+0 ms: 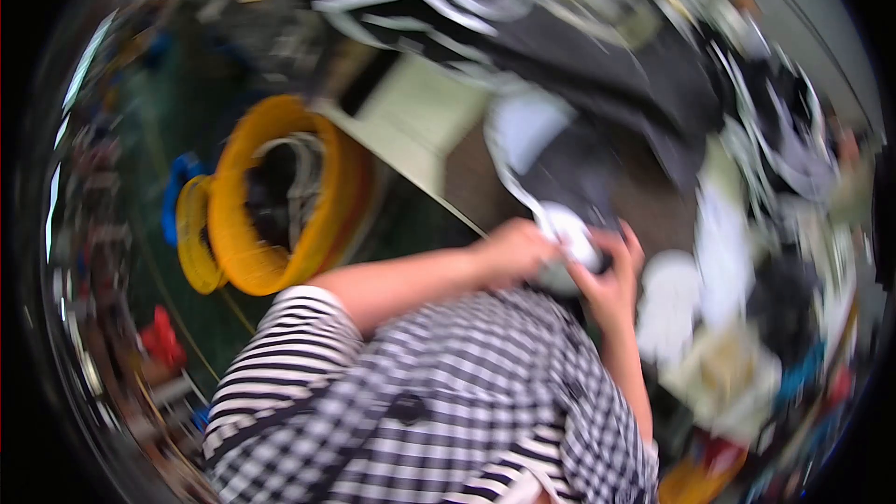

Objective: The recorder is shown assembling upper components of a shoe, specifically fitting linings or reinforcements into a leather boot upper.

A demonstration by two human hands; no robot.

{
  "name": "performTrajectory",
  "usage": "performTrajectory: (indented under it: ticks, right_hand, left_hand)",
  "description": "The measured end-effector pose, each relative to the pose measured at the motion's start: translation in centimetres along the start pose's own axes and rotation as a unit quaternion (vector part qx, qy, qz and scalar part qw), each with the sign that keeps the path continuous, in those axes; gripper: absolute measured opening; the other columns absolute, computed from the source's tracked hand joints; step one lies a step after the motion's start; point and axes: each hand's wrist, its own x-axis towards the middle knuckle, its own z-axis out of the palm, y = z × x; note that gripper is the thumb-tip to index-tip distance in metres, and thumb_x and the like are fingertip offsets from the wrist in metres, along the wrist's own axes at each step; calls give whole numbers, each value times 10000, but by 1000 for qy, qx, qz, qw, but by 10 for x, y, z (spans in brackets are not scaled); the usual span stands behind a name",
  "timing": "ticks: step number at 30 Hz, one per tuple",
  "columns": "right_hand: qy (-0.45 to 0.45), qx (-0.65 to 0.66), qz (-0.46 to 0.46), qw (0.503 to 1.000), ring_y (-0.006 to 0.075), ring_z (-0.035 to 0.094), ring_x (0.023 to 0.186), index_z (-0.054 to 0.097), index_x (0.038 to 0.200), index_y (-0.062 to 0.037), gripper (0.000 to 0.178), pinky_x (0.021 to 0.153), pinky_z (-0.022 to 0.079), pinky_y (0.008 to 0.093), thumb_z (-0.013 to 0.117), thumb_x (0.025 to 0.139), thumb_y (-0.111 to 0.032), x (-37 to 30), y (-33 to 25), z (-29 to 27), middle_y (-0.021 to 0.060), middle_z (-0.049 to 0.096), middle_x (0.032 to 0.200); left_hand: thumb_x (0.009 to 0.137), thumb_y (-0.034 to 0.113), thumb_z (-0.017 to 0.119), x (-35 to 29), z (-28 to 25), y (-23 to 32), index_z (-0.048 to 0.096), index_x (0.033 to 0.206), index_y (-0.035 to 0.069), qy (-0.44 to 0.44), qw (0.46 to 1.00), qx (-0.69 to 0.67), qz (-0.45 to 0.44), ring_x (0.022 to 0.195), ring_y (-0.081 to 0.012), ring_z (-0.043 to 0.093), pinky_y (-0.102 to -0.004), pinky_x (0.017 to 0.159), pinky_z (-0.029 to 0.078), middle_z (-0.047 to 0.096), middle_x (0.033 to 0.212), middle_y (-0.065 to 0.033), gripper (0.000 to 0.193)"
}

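Note:
At the table edge in front of my body, both hands are on a dark cloth piece (577, 163) with a white band along its side. The near end of that piece is a bright white patch (571, 231) between my hands. My left hand (521, 252) is closed at the patch's left side, its fingers smeared by motion. On the other side, my right hand (611, 273) grips the near edge, thumb toward the left hand and fingers bent around the cloth. What lies under the fingers is hidden.
A yellow round basket (227, 215) with dark and white stuff inside stands at left. Dark cloth with white strips (616, 61) is heaped across the far table. White flat pieces (668, 303) lie at right, near a cream crumpled bundle (723, 378). A red object (162, 339) sits far left.

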Motion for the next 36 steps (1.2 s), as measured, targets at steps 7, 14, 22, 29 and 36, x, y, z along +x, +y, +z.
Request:
performTrajectory:
  ticks: [7, 14, 22, 29, 36]
  right_hand:
    - [-60, 144, 151, 976, 265, 465, 1239, 632, 1087, -16, 373, 1059, 336, 373, 753, 770, -168, -6, 17, 4, 159, 541, 1262]
    - [-112, 449, 289, 838, 260, 481, 1198, 340, 1451, -81, 593, 985, 402, 425, 604, 929, -176, 14, 36, -32, 147, 456, 1352]
    - [-161, 363, 302, 867, 273, 606, 981, 537, 1242, 50, 405, 789, 504, 383, 647, 894, -125, 35, 7, -14, 151, 604, 1133]
    - [-31, 243, 91, 965, 245, 582, 1077, 576, 1218, 34, 456, 955, 440, 362, 712, 796, -74, 41, 34, 26, 143, 617, 1190]
    - [-19, -16, 33, 999, 342, 638, 1043, 582, 1177, 37, 553, 892, 491, 405, 802, 724, -192, 62, 24, 30, 242, 650, 1135]
  left_hand:
    - [860, 294, 660, 33, 0, -28, 588, 654, -9, 28, 908, 297, 295, 487, -114, 449, -349, 455, 341, 497, 513, -94, 373]
    - [907, 217, 621, 25, 17, 3, 558, 791, -34, -11, 893, 263, 365, 576, -114, 479, -340, 535, 394, 552, 615, -127, 284]
    - [767, 190, 682, 31, 5, 13, 598, 747, -47, 33, 886, 327, 326, 600, -317, 609, -398, 543, 431, 607, 671, -229, 252]
    - [772, 145, 608, 49, 3, -18, 614, 745, -42, 167, 829, 376, 378, 655, -406, 616, -440, 575, 468, 611, 687, -235, 190]
    - [835, 285, 673, 52, -40, -7, 671, 686, 43, 176, 861, 369, 302, 542, -151, 575, -372, 544, 459, 618, 589, -111, 284]
